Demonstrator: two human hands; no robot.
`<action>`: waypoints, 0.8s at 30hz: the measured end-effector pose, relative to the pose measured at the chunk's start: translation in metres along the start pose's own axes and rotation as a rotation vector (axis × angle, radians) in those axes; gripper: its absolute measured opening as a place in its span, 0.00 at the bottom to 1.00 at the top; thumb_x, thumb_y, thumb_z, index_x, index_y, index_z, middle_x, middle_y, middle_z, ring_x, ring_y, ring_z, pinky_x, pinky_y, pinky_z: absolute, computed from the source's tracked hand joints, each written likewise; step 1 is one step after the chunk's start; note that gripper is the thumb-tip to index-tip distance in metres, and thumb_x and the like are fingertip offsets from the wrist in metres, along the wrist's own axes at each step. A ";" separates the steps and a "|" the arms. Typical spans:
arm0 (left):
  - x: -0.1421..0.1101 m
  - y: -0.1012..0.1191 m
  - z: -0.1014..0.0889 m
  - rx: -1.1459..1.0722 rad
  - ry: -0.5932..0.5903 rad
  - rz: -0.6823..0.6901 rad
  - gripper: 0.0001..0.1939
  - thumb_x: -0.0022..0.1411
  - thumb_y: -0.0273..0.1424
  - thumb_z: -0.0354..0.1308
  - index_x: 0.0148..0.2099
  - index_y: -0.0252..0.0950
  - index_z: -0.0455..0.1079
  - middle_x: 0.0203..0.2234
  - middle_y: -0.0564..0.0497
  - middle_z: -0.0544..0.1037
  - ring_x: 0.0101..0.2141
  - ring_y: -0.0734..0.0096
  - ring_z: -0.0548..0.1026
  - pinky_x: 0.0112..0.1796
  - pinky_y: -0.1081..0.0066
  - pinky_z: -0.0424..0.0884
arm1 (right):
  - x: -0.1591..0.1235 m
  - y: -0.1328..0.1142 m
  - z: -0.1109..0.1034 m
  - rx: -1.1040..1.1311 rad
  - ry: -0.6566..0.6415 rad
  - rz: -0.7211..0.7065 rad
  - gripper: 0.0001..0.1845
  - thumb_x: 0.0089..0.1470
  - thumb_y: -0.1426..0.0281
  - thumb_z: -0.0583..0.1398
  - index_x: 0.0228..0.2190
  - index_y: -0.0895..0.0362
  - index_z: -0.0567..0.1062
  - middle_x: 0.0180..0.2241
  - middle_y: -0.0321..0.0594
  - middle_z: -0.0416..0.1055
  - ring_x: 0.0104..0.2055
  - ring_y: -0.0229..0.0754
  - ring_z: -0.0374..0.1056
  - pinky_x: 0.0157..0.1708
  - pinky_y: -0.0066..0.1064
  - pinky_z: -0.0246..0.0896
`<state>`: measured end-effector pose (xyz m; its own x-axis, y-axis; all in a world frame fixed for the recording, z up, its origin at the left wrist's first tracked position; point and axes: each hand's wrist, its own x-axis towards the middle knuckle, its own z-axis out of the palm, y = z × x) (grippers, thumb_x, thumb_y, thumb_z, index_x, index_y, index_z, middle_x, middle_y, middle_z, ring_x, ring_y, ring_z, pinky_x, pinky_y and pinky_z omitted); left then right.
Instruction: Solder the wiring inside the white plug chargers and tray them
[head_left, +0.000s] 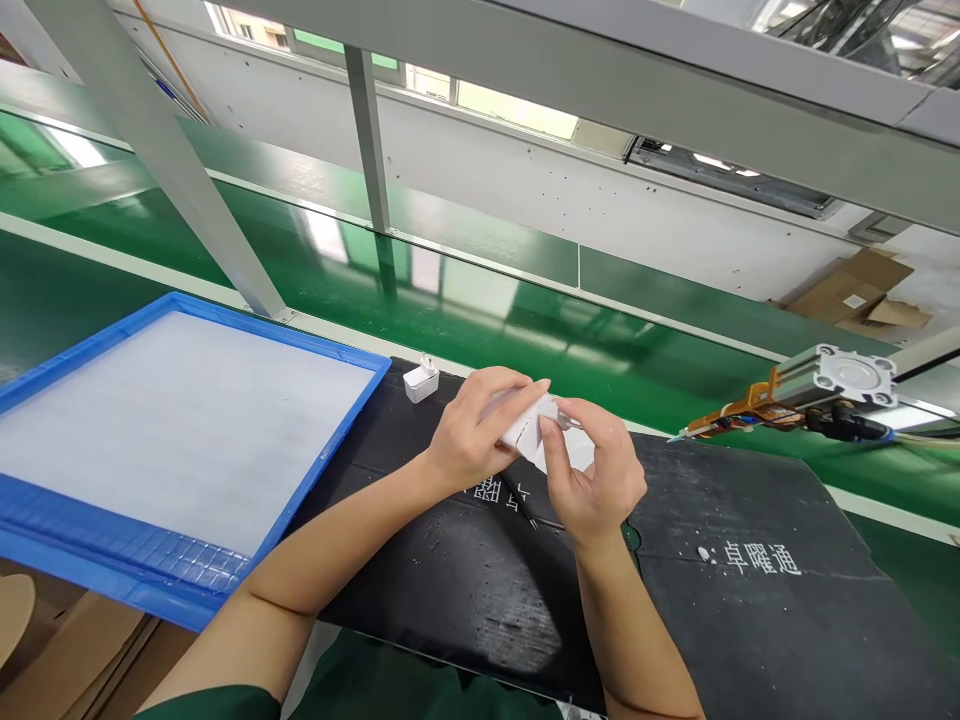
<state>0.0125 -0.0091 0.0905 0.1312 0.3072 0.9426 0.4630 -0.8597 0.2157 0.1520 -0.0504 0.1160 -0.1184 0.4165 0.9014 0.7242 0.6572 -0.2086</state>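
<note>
Both hands meet over the black mat, closed around a white plug-in charger. My left hand wraps round its left side, fingers across the top. With thumb and fingers, my right hand pinches its right end, where something like metal prongs partly shows. A white flat piece shows behind the right fingers; whether it belongs to the charger I cannot tell. Under the hands lies a thin black tool with two pale tips. A similar white charger stands on the mat, prongs up.
At left, a blue tray with a pale lining overlaps the mat. An air-cylinder fixture with orange parts juts in from the right. A small white scrap lies on the mat. Behind runs a green conveyor belt under grey metal posts.
</note>
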 end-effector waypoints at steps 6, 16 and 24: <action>0.001 0.003 0.000 -0.007 0.020 0.016 0.25 0.63 0.26 0.57 0.62 0.38 0.61 0.42 0.44 0.72 0.43 0.65 0.73 0.44 0.65 0.74 | -0.004 0.005 0.004 0.090 0.017 0.028 0.21 0.55 0.77 0.62 0.48 0.49 0.70 0.36 0.37 0.76 0.37 0.43 0.73 0.36 0.37 0.72; -0.003 -0.003 0.006 -0.123 0.076 0.014 0.25 0.60 0.29 0.61 0.57 0.41 0.54 0.43 0.45 0.73 0.43 0.65 0.74 0.41 0.63 0.75 | -0.004 0.010 0.007 0.287 -0.179 0.328 0.12 0.60 0.66 0.59 0.45 0.51 0.75 0.42 0.39 0.79 0.38 0.43 0.76 0.38 0.35 0.74; -0.012 -0.009 0.003 -0.082 -0.150 -0.048 0.17 0.58 0.27 0.59 0.48 0.44 0.62 0.45 0.48 0.74 0.45 0.66 0.75 0.41 0.68 0.74 | -0.004 0.018 0.008 0.225 -0.174 0.458 0.12 0.59 0.60 0.59 0.39 0.53 0.78 0.36 0.39 0.80 0.33 0.44 0.76 0.35 0.34 0.73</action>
<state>0.0088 -0.0035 0.0765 0.2434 0.4006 0.8834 0.3991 -0.8714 0.2852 0.1602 -0.0347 0.1058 0.0511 0.7774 0.6269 0.5669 0.4942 -0.6591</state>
